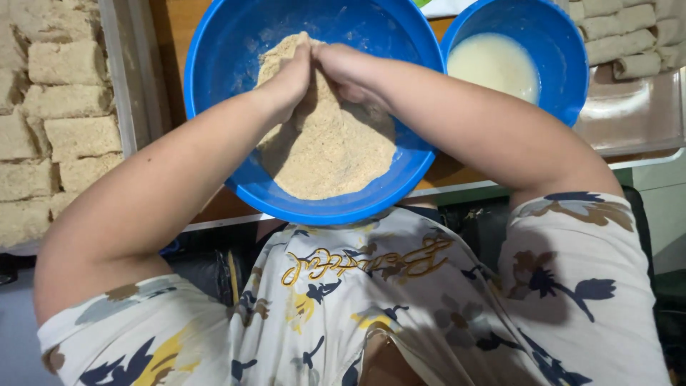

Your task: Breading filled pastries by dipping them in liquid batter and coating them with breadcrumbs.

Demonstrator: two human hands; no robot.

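My left hand and my right hand meet fingertip to fingertip inside a large blue bowl. The bowl holds a heap of tan breadcrumbs. Both hands press into the top of the heap, where the crumbs rise between the fingers. What lies under the palms is hidden. Both forearms reach in over the bowl's near rim.
A smaller blue bowl of pale liquid batter stands right of the big bowl. A metal tray at the far right carries uncoated rolls. A tray at the left holds several crumb-coated rolls. The wooden table edge runs just below the bowls.
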